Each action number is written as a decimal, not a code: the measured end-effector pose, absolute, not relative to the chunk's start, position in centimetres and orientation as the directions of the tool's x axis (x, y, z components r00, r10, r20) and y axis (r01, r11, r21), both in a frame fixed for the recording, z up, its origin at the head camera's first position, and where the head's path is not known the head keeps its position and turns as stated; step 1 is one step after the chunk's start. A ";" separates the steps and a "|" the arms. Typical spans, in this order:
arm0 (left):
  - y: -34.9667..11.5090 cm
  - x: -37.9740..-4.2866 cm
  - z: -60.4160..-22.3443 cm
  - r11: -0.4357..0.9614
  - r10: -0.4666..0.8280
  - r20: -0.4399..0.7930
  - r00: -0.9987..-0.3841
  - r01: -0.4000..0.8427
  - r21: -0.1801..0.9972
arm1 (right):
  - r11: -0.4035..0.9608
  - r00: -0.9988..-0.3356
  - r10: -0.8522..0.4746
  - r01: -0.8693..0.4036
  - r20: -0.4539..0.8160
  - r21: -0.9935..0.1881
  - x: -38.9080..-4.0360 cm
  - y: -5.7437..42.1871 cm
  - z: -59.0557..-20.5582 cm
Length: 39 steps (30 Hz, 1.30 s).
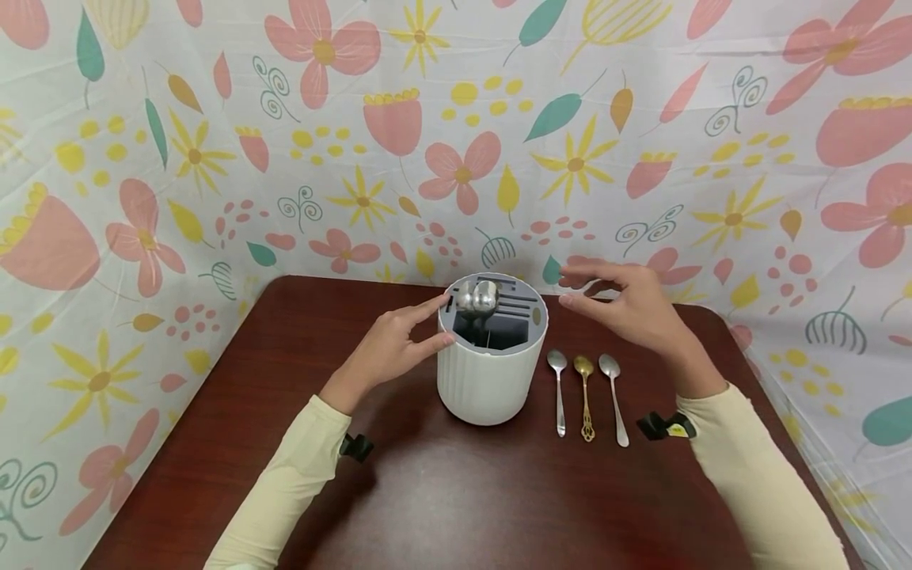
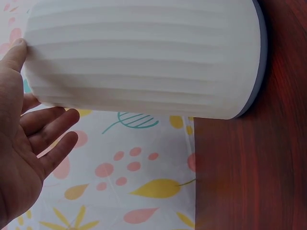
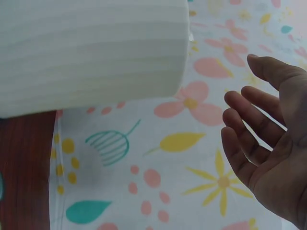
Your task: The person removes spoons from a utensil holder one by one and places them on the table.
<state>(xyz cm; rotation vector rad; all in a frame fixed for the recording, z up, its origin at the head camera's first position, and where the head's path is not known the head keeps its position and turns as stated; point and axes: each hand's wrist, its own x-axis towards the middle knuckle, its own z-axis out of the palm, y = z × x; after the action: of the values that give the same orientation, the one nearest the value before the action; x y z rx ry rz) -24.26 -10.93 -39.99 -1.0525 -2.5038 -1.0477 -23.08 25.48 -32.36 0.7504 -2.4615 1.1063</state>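
Note:
A white ribbed utensil holder [image 1: 484, 388] with a grey slotted top stands upright on the table. Two shiny silver spoons [image 1: 486, 296] poke bowl-up from its left compartment, their handles hidden inside. My left hand [image 1: 388, 340] touches the holder's left rim with thumb and forefinger; the left wrist view shows the other fingers [image 2: 53, 129] loosely spread beside the ribbed wall. To the right of the holder, my right hand [image 1: 630, 309] hovers with nothing in it, fingers relaxed and apart from the rim. Below it lie a silver spoon [image 1: 559, 392], a gold spoon [image 1: 586, 396] with an openwork handle end, and another silver spoon [image 1: 616, 396].
The dark reddish-brown table [image 1: 442, 499] has rounded back corners. A white cloth [image 1: 456, 142] printed with flowers and leaves hangs behind it and along both sides. Each wrist wears a small black strap device, the right one [image 1: 666, 426] near the outer silver spoon.

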 end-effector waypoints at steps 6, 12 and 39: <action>-10.9 -24.3 -40.0 0.488 0.527 0.445 -0.724 0.687 0.538 | 0.499 -0.754 -0.429 -0.657 0.497 -0.566 -24.3 23.8 -32.5; -10.9 -24.3 -40.0 0.486 0.524 0.446 -0.726 0.685 0.544 | 0.464 -0.734 -0.484 -0.676 0.476 -0.572 -25.3 22.5 -33.1; -10.9 -24.2 -40.0 0.494 0.521 0.439 -0.732 0.678 0.545 | 0.501 -0.764 -0.472 -0.644 0.440 -0.579 -26.4 18.8 -34.5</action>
<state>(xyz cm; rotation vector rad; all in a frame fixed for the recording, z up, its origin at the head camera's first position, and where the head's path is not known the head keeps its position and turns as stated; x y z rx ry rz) -24.21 -10.90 -40.04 -1.0285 -2.5222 -1.0647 -26.44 18.84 -34.53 0.9530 -2.5203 1.1134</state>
